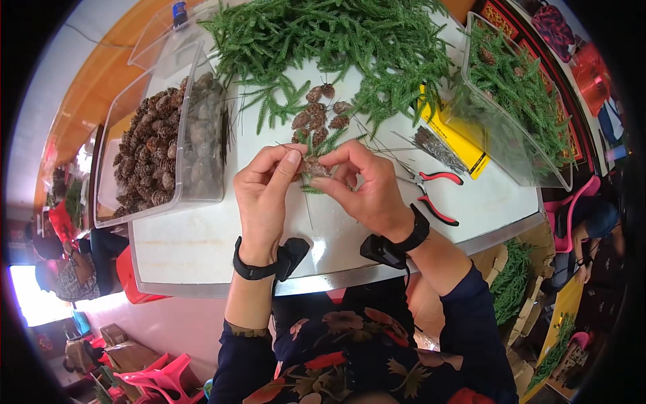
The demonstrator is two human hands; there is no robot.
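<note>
Over the middle of the white table, my two hands meet at a small brown pine cone. My right hand (369, 183) pinches the pine cone (314, 167) between thumb and fingers. My left hand (264, 185) is closed at the cone's other side, thumb against forefinger; a thin wire seems to run there, but its hold is partly hidden. Green artificial pine sprigs (330, 143) show just behind and below the fingers. Several loose pine cones (315, 120) lie beyond my hands. Right of them rest red-and-black handled pliers (439, 202).
A clear bin (180, 195) full of pine cones stands at left. Green pine branches (330, 40) heap along the far side. At right, thin wires (437, 149) lie by a yellow packet (476, 161), beside a clear bin (518, 172) of sprigs with cones. Other people sit farther off.
</note>
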